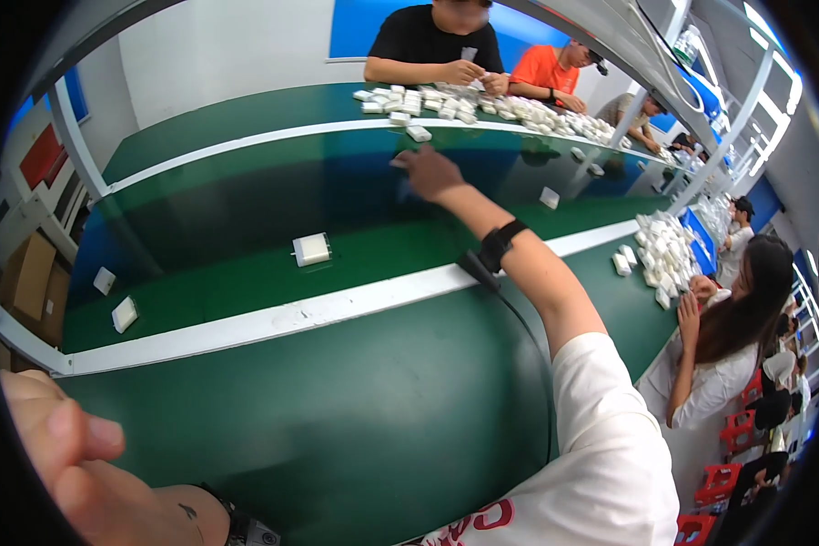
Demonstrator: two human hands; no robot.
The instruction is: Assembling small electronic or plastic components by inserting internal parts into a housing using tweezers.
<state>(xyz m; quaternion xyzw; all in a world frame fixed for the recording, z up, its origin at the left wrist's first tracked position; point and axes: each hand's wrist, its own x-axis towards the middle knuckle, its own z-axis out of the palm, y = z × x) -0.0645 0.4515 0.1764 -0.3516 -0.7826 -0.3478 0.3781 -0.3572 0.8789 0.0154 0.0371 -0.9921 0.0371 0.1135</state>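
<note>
My right hand (432, 173) reaches across the green belt with its fingers partly stretched out and apart, slightly blurred; no object shows in it. Just beyond its fingers is a small white block-shaped piece (419, 133), at the white rail on the far side. My left hand (59, 432) is close at the lower left with its fingers curled in; whatever they may hold is hidden. Nearer on the belt lies a larger white piece with clear edges (312, 249). Two more white pieces, one upright-looking piece (125, 315) and one smaller piece (104, 280), lie at the left end.
A white rail (246, 330) separates the belt from my green tabletop (337, 409). A black cable (537, 355) runs from my right wristband. Heaps of white pieces lie before a co-worker in black (428, 45) and a co-worker at right (719, 346). Metal posts (77, 136) frame the table.
</note>
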